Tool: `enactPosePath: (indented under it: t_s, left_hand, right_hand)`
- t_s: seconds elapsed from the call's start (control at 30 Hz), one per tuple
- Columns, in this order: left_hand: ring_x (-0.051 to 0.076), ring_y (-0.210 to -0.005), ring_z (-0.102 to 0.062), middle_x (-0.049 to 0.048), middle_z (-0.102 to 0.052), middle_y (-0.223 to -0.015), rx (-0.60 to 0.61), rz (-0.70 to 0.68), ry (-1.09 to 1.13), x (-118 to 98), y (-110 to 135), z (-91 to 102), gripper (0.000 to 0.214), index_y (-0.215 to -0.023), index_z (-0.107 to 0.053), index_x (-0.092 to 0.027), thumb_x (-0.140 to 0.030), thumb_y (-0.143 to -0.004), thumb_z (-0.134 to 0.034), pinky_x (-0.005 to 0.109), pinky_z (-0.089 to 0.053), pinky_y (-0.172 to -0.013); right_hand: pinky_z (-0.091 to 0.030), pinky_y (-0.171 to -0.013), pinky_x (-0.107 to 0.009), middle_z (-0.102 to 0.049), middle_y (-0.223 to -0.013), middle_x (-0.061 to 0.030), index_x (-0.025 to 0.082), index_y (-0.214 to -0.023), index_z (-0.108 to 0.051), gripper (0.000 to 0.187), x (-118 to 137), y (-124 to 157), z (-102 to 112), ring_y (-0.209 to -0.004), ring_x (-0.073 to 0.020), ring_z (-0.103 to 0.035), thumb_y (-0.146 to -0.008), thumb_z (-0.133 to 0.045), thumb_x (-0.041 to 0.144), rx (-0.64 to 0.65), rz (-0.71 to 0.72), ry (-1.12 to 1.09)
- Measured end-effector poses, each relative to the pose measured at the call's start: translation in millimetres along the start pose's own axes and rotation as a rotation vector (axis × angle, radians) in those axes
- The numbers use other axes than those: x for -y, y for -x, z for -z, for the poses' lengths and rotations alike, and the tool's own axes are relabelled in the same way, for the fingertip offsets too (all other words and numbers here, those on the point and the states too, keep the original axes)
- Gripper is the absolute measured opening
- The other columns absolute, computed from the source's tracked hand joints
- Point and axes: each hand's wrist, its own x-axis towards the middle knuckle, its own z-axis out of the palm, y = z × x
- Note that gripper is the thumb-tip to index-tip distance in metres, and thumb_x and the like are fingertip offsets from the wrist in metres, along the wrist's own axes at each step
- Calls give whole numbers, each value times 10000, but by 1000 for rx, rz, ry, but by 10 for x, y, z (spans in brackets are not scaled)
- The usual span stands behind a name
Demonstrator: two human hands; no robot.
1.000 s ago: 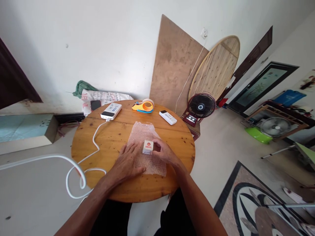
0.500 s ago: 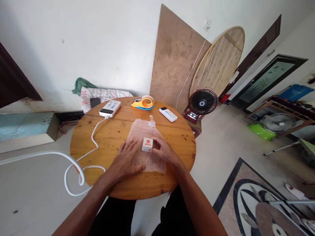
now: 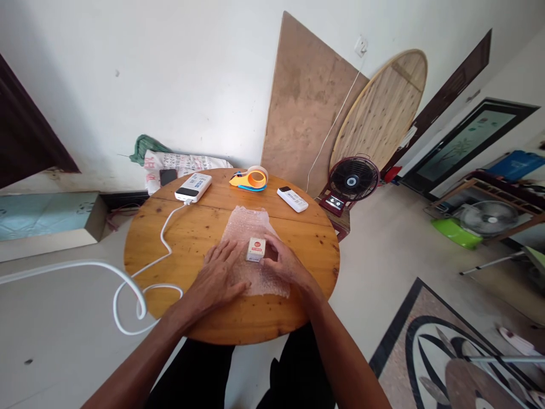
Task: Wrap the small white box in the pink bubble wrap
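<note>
A small white cube-shaped cardboard box with red print sits on a clear bubble-wrap sheet, right of the sheet's midline. Its printed face is up, one side faces near, and no axis is clearly longer. The sheet's long axis runs near to far, its far end leaning left, across a round brown wooden table.

The right hand curves thumb and forefinger into a loose C at the box's right side, the thumb by the near corner and the forefinger by the far one; whether they actually grip it, I cannot tell from this high view. The left hand lies flat, palm down, fingers extended and grasping nothing, across the sheet's left edge.
</note>
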Motion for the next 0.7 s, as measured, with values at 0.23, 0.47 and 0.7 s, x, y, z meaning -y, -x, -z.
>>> enactPosePath:
  t_s: [0.23,0.47,0.7]
  left_hand:
    - [316,-1323,-363,92,-516,-1351,-10,-99,-59,-113,271,218,554,-1277,-494,-227,-325,-741,-590,558,-202,-1108]
    - [322,-1297,-395,105,-529,-1334,-10,-110,-121,-172,291,200,525,-1231,-537,-213,-262,-711,-587,566,-215,-1098]
    - [307,-1286,-415,82,-547,-1323,-31,-103,-137,-207,213,173,443,-1177,-564,-239,-215,-735,-543,556,-198,-1103]
  right_hand:
    - [-388,-1009,-406,-542,-1259,-72,225,-1193,-509,453,206,332,261,-1170,-232,-506,-775,-645,332,79,-55,64]
    - [-334,-1057,-404,-402,-1397,-113,201,-1273,-466,588,412,619,134,-1268,-262,-392,-722,-666,250,234,111,436]
    - [-431,-942,-363,-579,-1220,-85,206,-1064,-594,282,250,602,-11,-1103,-220,-544,-829,-474,105,49,107,468]
